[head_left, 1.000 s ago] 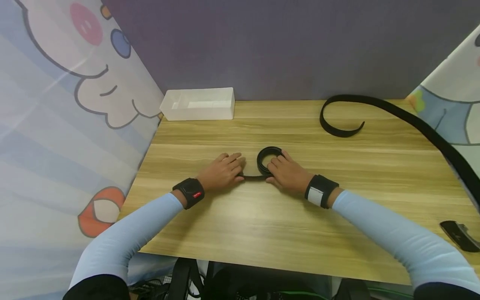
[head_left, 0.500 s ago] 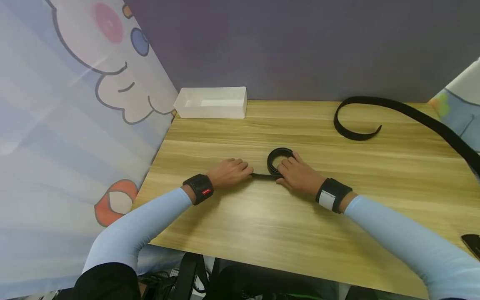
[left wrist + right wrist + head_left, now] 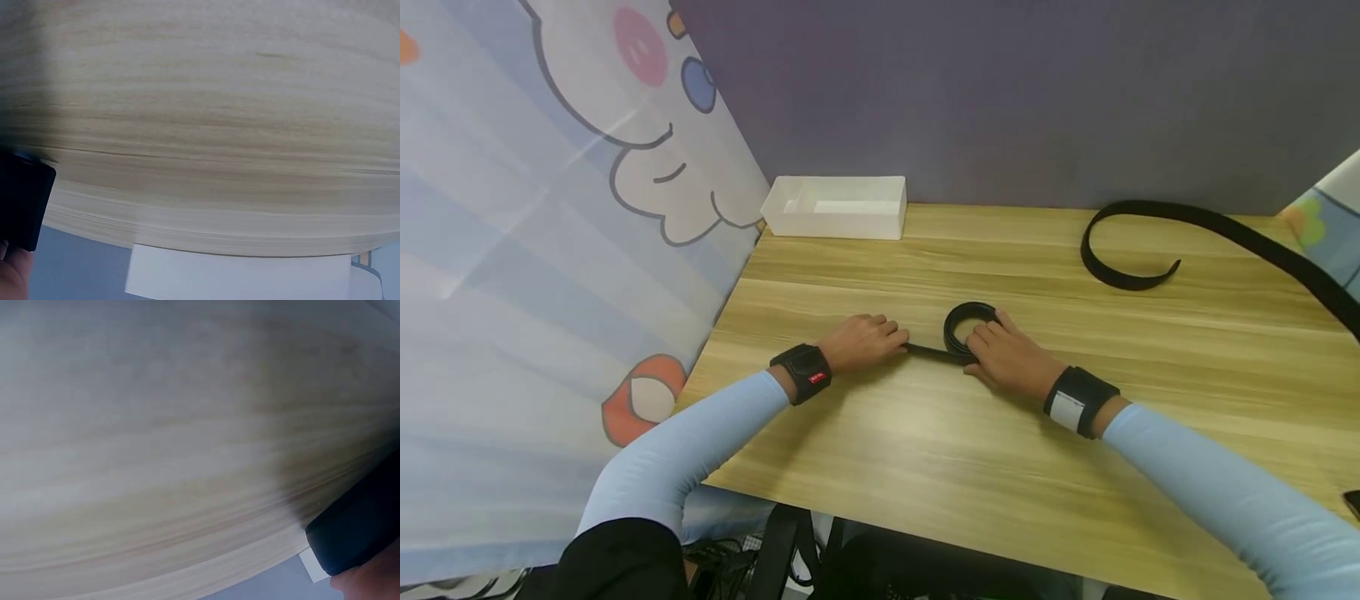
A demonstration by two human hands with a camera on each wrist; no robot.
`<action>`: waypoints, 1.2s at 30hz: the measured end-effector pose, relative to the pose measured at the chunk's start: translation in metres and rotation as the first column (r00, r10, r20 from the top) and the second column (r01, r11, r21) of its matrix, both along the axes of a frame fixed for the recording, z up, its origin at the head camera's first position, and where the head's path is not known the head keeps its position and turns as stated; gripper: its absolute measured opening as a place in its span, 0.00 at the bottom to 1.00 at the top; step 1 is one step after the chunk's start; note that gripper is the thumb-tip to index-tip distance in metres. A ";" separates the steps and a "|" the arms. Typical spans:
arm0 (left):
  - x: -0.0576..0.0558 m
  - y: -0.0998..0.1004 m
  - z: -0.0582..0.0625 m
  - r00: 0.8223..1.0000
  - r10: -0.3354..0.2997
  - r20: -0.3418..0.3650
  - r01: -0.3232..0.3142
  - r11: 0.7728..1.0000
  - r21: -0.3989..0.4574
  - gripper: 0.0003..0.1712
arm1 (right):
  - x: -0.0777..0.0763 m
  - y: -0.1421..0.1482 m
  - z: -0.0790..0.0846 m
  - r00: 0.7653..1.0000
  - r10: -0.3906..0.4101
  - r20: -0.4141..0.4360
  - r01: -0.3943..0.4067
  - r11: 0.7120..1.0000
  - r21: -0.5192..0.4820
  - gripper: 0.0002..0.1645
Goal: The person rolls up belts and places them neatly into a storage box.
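Note:
A black belt coil stands on edge on the wooden table in the head view. My right hand grips the coil's right side, hiding part of it. From the coil's base a short straight length of belt runs left, rising slightly toward my left hand. The curled fingers of that hand pinch this length, and its far end is hidden. Neither wrist view shows the belt. A bit of my left hand shows at the left wrist view's corner, and a blurred part of my right hand in the right wrist view.
A white open tray stands at the table's back left, against the grey wall. A second black strap curls at the back right and runs off the right edge. A small dark piece shows at the right border.
My left hand's fingers, spread over the belt earlier, have curled in and now pinch it. The straight length has tilted upward on the left. The head view has turned leftward.

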State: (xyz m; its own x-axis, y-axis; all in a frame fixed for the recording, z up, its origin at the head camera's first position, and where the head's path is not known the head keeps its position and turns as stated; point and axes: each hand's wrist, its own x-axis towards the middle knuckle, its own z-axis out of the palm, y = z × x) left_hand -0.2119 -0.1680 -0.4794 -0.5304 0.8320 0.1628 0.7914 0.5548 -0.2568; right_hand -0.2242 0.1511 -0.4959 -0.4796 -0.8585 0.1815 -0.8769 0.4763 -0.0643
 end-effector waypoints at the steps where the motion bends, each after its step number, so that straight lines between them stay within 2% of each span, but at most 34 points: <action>1: 0.000 -0.001 0.000 1.000 0.007 0.008 -0.007 1.000 0.011 0.11 | 0.001 0.001 0.000 1.000 0.002 -0.007 -0.002 1.000 -0.008 0.20; 5: 0.000 -0.004 0.002 0.998 0.041 0.046 -0.043 0.998 0.043 0.11 | 0.003 0.007 -0.002 0.999 -0.003 -0.040 0.002 1.000 -0.025 0.21; 9: -0.002 -0.003 0.003 0.996 0.054 0.076 -0.057 0.998 0.035 0.11 | 0.004 0.010 -0.002 1.000 -0.014 -0.027 0.013 0.999 -0.035 0.20; 13: -0.001 -0.002 0.004 0.994 0.073 0.075 -0.076 0.996 0.037 0.10 | 0.005 0.008 -0.001 1.000 -0.010 -0.016 0.009 1.000 -0.012 0.20; 17: 0.002 0.001 0.006 0.989 0.141 0.043 -0.143 0.989 0.031 0.10 | 0.005 0.004 -0.002 0.999 0.001 -0.036 0.000 1.000 0.021 0.21; 19: 0.003 0.005 0.008 0.977 0.193 0.089 -0.198 0.979 0.043 0.11 | 0.005 0.003 -0.003 0.999 0.002 -0.042 -0.001 1.000 0.025 0.20; 20: 0.002 0.008 0.009 0.966 0.225 0.128 -0.233 0.971 0.053 0.12 | 0.005 0.003 -0.003 0.999 0.002 -0.044 -0.001 1.000 0.024 0.20; 21: 0.001 0.011 0.010 0.947 0.258 0.193 -0.277 0.958 0.076 0.13 | 0.005 0.002 -0.003 0.999 0.002 -0.046 -0.001 1.000 0.025 0.19; 22: 0.000 0.015 0.010 0.917 0.290 0.273 -0.328 0.939 0.101 0.15 | 0.004 0.003 -0.003 0.999 0.002 -0.050 -0.001 1.000 0.024 0.19; 23: -0.001 0.019 0.011 0.878 0.318 0.359 -0.385 0.914 0.132 0.17 | 0.004 0.003 -0.003 0.999 0.002 -0.054 -0.001 1.000 0.024 0.19; 24: -0.004 0.023 0.012 0.835 0.339 0.434 -0.443 0.882 0.163 0.19 | 0.004 0.003 -0.004 0.998 0.001 -0.059 0.000 1.000 0.024 0.19; 25: -0.007 0.027 0.012 0.800 0.356 0.483 -0.491 0.851 0.187 0.21 | 0.004 0.004 -0.004 0.998 -0.001 -0.064 0.002 1.000 0.026 0.19; 27: -0.014 0.036 0.012 0.756 0.370 0.540 -0.556 0.798 0.231 0.21 | 0.004 0.004 -0.005 0.998 -0.003 -0.066 0.005 1.000 0.030 0.19; 28: -0.017 0.039 0.012 0.746 0.378 0.548 -0.575 0.780 0.246 0.20 | 0.004 0.004 -0.005 0.998 -0.004 -0.064 0.006 0.999 0.032 0.19; 31: -0.027 0.048 0.012 0.741 0.410 0.532 -0.607 0.747 0.270 0.16 | 0.004 0.004 -0.004 0.998 -0.004 -0.060 0.007 0.999 0.039 0.19; 34: -0.033 0.053 0.013 0.715 0.430 0.552 -0.643 0.714 0.276 0.12 | 0.004 0.004 -0.002 0.998 -0.005 -0.059 0.007 0.999 0.041 0.19; 36: -0.036 0.056 0.014 0.701 0.435 0.565 -0.658 0.701 0.277 0.12 | 0.004 0.005 -0.001 0.998 -0.009 -0.066 0.012 0.999 0.045 0.19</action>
State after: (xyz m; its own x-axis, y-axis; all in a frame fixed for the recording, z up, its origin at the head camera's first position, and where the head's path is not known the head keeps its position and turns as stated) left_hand -0.2482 -0.1118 -0.4657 -0.9639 0.2600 0.0575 0.2608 0.8781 0.4012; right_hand -0.2199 0.1561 -0.4968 -0.4771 -0.8615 0.1740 -0.8734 0.4868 0.0155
